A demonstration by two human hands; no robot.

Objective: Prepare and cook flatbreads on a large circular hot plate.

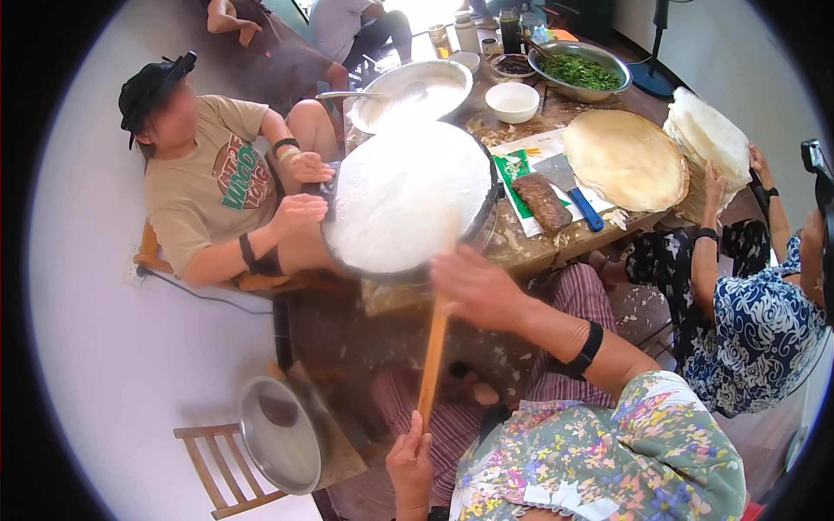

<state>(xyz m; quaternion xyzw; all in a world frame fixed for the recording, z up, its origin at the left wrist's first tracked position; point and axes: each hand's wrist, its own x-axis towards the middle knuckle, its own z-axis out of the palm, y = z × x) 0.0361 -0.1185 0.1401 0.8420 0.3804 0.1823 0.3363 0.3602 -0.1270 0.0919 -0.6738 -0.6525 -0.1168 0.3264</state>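
My left hand (412, 459) is closed around the lower end of a long wooden stick (432, 365). Farther up, my right hand (479, 286) lies across the same stick with its fingers over it, blurred by motion. The stick's far end reaches over the near rim of a round black griddle (488, 215) and fades into blur, so its tip is hard to make out. A wide layer of white batter (407, 195) covers the griddle, very bright at its far side. At the griddle's left edge, a seated person's hands (303, 189) are at a dark flat piece (326, 192).
Right of the griddle lie a dark brown block (542, 203), a blue-handled scraper (586, 208) and a stack of thin flatbreads (619, 159). Another person's hands (715, 185) hold a pale folded stack (707, 140). Behind are a batter basin (456, 71), a white bowl (513, 103) and chopped greens (580, 71).
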